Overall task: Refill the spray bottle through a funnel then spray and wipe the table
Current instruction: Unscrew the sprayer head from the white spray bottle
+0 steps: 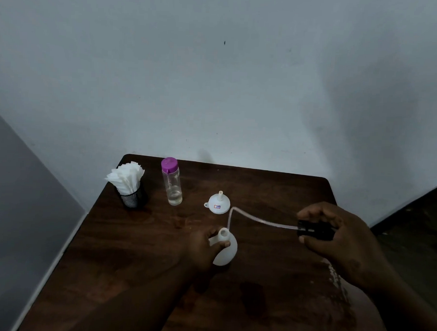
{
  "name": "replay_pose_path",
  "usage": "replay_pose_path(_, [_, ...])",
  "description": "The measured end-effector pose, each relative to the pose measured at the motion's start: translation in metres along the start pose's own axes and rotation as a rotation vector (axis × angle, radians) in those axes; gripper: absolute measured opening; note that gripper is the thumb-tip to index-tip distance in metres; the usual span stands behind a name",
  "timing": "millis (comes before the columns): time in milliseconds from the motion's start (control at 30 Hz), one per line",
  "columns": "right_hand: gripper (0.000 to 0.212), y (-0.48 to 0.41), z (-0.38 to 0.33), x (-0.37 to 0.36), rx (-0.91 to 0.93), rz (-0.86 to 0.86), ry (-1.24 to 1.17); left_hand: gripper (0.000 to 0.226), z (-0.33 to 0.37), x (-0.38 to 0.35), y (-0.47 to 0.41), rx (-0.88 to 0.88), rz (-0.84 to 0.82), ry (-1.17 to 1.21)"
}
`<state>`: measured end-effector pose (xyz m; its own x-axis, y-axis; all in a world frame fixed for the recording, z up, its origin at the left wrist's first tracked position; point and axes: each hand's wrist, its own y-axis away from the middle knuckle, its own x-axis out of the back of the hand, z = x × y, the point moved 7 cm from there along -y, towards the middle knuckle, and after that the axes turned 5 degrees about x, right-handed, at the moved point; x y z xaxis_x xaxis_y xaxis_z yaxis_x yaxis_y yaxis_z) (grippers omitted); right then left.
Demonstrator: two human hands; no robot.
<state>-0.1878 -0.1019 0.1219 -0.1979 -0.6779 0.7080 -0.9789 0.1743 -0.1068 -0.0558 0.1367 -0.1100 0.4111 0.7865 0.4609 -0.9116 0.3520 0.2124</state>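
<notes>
The left hand (204,244) is holding the small white plastic spray bottle (225,250) by its open neck on the dark brown wooden counter (133,249). The right hand (339,243) is gripping the black spray top (314,231), and its clear bendy tube (255,218) is reaching toward the bottle's mouth. Beyond the left hand, a white plastic funnel (218,203) is sitting upside down. Farther left are standing a clear bottle with a purple cap (172,182) and a black mesh cup of white tissues (127,184).
</notes>
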Motion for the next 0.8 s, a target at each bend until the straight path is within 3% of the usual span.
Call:
replay_pose_path(267, [0.035, 0.024, 0.044, -0.009, -0.148, 0.144, -0.042, 0.04, -0.006, -0.002, -0.003, 0.055, -0.005, -0.019])
replay_pose_path(633, [0.033, 0.063, 0.184, -0.143, -0.758, 0.35, -0.679, 0.049, -0.006, -0.001, -0.001, 0.024, 0.0, -0.032])
replay_pose_path(800, [0.03, 0.068, 0.206, -0.181, -0.937, 0.461, -0.886, 0.037, -0.001, 0.0, -0.001, 0.012, 0.008, -0.033])
